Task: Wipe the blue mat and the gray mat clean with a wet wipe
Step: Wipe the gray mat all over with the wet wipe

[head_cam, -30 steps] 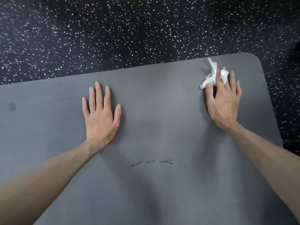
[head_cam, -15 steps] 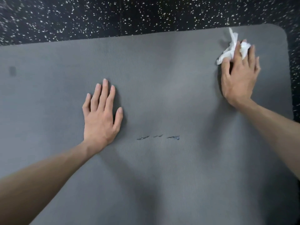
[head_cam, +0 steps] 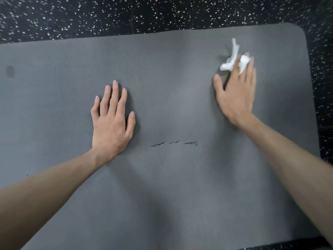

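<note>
Two hands down on gray mat (head_cam: 162,195), spread over speckled black floor (head_cam: 90,15); blue mat nowhere in shot. Left hand (head_cam: 111,121) flat at 9 o'clock, fingers straight, bracing. Right hand (head_cam: 236,91) at 2 o'clock, fingers extended, pressing crumpled wet wipe (head_cam: 232,60) to the surface, wipe poking out between them. Best done with long overlapping strokes, firm pressure, toward three small dark marks (head_cam: 173,143) at centre. Faint smudge (head_cam: 10,71) at 9 o'clock edge. Nothing blocking the path.
</note>
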